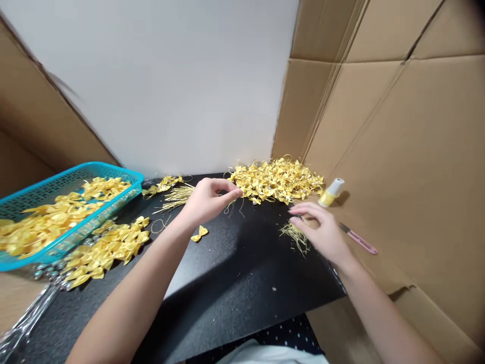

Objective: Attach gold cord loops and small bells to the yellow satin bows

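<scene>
My left hand (211, 203) is raised over the middle of the black table, thumb and forefinger pinched together at the tips. Whatever lies in that pinch, if anything, is too small to make out. One yellow satin bow (199, 233) lies on the table just below it. Beyond the fingertips spreads a big heap of yellow bows with thin gold ties (280, 179). On the right, my right hand (320, 230) hovers by a small pile of short gold tie pieces (297, 237), its thumb and fingers apart with nothing visible between them.
A blue plastic basket (93, 215) of yellow bows stands left, with more loose bows (113, 247) and silver wire stems (32, 316) before it. Gold ties (176, 196) lie behind my left hand. A white-capped yellow bottle (331, 192) and pink-handled tool (361, 240) lie right, beside cardboard walls (409, 151).
</scene>
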### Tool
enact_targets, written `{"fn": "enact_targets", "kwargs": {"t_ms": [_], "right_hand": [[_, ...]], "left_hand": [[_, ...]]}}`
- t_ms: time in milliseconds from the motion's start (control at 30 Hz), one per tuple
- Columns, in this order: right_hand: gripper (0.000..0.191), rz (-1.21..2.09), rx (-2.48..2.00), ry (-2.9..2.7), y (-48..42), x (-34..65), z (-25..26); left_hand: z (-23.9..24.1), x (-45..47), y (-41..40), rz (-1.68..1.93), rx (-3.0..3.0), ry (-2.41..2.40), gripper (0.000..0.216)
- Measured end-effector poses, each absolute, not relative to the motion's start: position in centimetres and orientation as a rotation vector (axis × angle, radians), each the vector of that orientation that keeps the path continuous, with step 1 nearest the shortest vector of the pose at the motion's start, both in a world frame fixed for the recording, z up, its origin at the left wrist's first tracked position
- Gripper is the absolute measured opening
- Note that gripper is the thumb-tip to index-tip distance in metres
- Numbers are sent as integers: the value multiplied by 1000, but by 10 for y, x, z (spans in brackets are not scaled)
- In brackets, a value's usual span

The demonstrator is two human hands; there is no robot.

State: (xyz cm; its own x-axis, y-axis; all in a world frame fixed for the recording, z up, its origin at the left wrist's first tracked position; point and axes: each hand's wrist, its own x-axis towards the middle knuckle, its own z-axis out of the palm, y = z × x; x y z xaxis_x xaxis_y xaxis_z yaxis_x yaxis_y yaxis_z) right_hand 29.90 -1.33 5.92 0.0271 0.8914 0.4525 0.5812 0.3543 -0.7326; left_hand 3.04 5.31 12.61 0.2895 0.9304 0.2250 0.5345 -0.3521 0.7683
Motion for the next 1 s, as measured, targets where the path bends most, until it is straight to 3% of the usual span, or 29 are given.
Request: {"fn": "enact_targets", "kwargs": {"t_ms": [167,400,833,933,1000], "right_hand": [[21,747,-1182,-1736,25,218,72],[14,1089,-1030,-1621,53,204,53],[14,1004,-1071,-1849,54,194,14],[7,851,-1103,-1948,55,201,12],[14,712,-1114,-1935,56,208,14]], "left_hand": [[122,30,56,909,2027,1247,30],[118,28,62,987,1960,1201,25],[118,30,62,959,1910,1228,24],[118,30,63,941,1923,1237,25],[118,30,63,935,1926,1243,26]]}}
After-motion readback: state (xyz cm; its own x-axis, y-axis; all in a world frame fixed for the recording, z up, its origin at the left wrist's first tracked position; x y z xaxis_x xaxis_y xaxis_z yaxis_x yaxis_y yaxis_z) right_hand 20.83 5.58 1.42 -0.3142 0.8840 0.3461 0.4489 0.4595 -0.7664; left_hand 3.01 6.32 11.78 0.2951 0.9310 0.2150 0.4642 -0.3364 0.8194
